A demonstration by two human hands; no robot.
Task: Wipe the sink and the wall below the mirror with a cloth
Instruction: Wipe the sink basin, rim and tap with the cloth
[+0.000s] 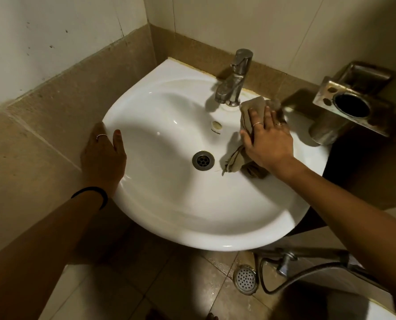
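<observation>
A white ceramic sink (169,204) fills the middle of the view, with a metal drain (203,160) at its bottom. My right hand (267,139) presses a beige-brown cloth (250,107) flat against the sink's back right rim, just right of the metal faucet (235,84). Part of the cloth hangs down into the basin below my palm. My left hand (104,153) rests on the sink's left rim, fingers apart, thumb inside the edge. The wall (250,24) behind the faucet is pale tile above a tan band. No mirror is in view.
A metal toothbrush and cup holder (349,105) juts from the wall right of the sink. Below the sink lie a floor drain (245,279) and a hose with a valve (287,262). Tan tiles cover the left wall (42,135).
</observation>
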